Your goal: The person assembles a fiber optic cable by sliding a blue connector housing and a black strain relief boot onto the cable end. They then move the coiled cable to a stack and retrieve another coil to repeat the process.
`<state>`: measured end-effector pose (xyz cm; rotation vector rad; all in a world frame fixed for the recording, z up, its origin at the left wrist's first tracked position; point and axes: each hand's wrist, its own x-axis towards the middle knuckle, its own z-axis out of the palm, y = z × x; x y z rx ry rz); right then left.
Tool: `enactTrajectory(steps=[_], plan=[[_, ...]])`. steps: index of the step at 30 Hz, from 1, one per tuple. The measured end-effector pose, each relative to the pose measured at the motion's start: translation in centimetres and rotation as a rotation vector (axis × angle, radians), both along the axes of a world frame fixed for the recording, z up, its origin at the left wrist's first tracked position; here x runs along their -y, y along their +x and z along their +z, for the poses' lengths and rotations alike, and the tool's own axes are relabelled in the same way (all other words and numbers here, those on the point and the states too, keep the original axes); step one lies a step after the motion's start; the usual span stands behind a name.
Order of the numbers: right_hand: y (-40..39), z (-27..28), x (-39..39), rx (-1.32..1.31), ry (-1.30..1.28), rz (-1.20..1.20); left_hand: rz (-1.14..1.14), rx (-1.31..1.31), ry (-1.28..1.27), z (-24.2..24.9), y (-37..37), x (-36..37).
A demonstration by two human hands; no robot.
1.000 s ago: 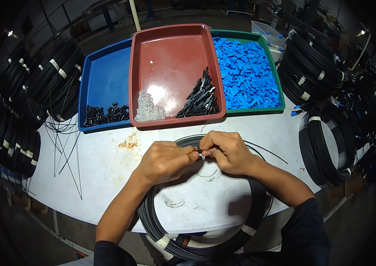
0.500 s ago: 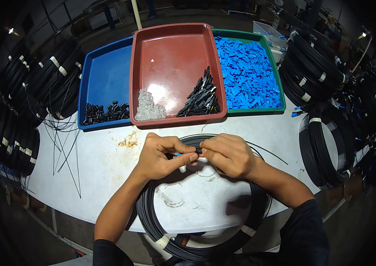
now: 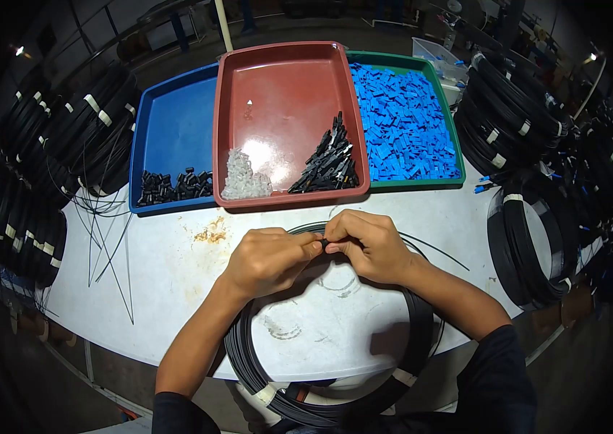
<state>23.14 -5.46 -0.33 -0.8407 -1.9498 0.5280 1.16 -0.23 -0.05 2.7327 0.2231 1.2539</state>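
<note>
Two dark sleeves reach me over the remote feed, navy shading almost to black. The left sleeve [image 3: 182, 415], at seven o'clock, ends in a straight hem around the elbow. At four o'clock I get more of the right sleeve [image 3: 498, 380]: plain, matt cloth, loosely cut, its creases mostly lost in shadow. Past each hem I see a bare forearm, left [image 3: 199, 329] and right [image 3: 458, 300], tapering to the wrist. The left hand [image 3: 267, 266] and right hand [image 3: 370, 249] are bare too, with rounded knuckles.
</note>
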Motion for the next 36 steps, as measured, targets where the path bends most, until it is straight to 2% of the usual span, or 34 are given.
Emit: enactTrajectory(steps=[1, 2, 3, 4, 5, 7, 9, 11, 12, 13, 14, 15, 16, 17, 18, 19, 21, 22, 24, 25, 26, 28, 29, 30, 31, 32, 35, 36], plan=[[-0.1, -0.2, 0.0, 0.051, 0.15, -0.047, 0.0, 0.001, -0.001, -0.1, 0.0, 0.1], [-0.1, -0.3, 0.0, 0.102, 0.301, -0.094, 0.01, 0.046, -0.254, -0.3, 0.0, 0.4], [-0.1, -0.3, 0.0, 0.102, 0.3, -0.094, 0.02, 0.09, -0.507, -0.4, 0.0, 0.5], [0.0, 0.0, 0.1, 0.171, 0.427, -0.094, -0.009, 0.094, -0.66, -0.3, -0.1, 0.5], [0.0, 0.2, 0.1, 0.241, 0.555, -0.095, -0.01, 0.094, -0.66, 0.1, -0.1, 0.6], [0.0, 0.3, 0.2, 0.272, 0.618, -0.108, -0.079, 0.12, -1.237, 1.1, -0.2, 1.0], [0.0, 0.2, 0.3, 0.277, 0.69, -0.104, -0.085, 0.103, -1.258, 1.1, -0.2, 1.1], [-0.1, 0.5, 0.5, 0.279, 0.657, -0.103, -0.145, 0.152, -1.091, 0.1, 0.0, 1.1], [-0.1, 0.6, 0.6, 0.281, 0.625, -0.101, -0.147, 0.15, -1.091, -0.1, 0.0, 1.0], [0.1, 0.5, 0.6, 0.281, 0.626, -0.104, -0.114, 0.107, -0.734, -0.2, 0.0, 0.7], [0.2, 0.3, 0.7, 0.209, 0.432, -0.083, -0.08, 0.063, -0.379, -0.2, 0.0, 0.6], [0.3, 0.0, 0.7, 0.135, 0.239, -0.061, -0.082, 0.061, -0.379, 0.0, 0.1, 0.6], [0.1, -0.4, 0.5, 0.003, 0.04, -0.033, -0.044, 0.0, -0.067, 0.3, 0.2, 0.5], [0.2, -0.2, 0.5, 0.0, 0.041, -0.035, -0.006, -0.06, 0.246, 0.5, 0.3, 0.5], [0.2, 0.2, 0.4, -0.026, -0.041, -0.023, -0.003, 0.013, 0.304, 0.2, 0.6, 0.3], [0.2, 0.5, 0.2, -0.051, -0.123, -0.009, 0.0, 0.012, 0.305, 0.2, 0.5, 0.2], [0.0, 0.2, 0.1, -0.043, -0.109, -0.016, 0.011, -0.007, 0.144, 0.1, 0.2, 0.1], [-0.1, 0.0, 0.1, -0.017, -0.016, -0.03, 0.014, -0.005, 0.143, 0.1, 0.1, 0.2], [-0.1, -0.1, 0.0, 0.013, 0.076, -0.044, 0.023, 0.063, -0.241, 0.3, 0.1, 0.5], [0.0, -0.2, -0.1, 0.096, 0.267, -0.067, 0.022, 0.064, -0.242, 0.4, 0.1, 0.7], [0.0, -0.3, -0.2, 0.18, 0.458, -0.09, 0.016, 0.069, -0.474, 0.6, 0.1, 0.8], [0.2, 0.0, -0.1, 0.236, 0.54, -0.1, -0.041, 0.115, -0.98, 0.3, 0.0, 0.7], [0.2, 0.2, 0.1, 0.292, 0.622, -0.111, -0.042, 0.113, -0.98, 0.5, -0.1, 0.7], [0.2, 0.3, 0.1, 0.311, 0.663, -0.106, -0.069, 0.111, -1.086, 0.8, -0.2, 0.8], [0.2, 0.5, 0.2, 0.311, 0.662, -0.108, -0.095, 0.11, -1.191, 0.9, -0.2, 0.9], [0.1, 0.6, 0.3, 0.308, 0.678, -0.106, -0.097, 0.107, -1.192, 0.9, -0.2, 0.9], [0.0, 0.8, 0.4, 0.31, 0.683, -0.104, -0.107, 0.098, -1.106, 0.6, -0.1, 1.0], [0.0, 0.9, 0.4, 0.314, 0.672, -0.104, -0.096, 0.104, -0.985, 0.5, 0.1, 1.2]])
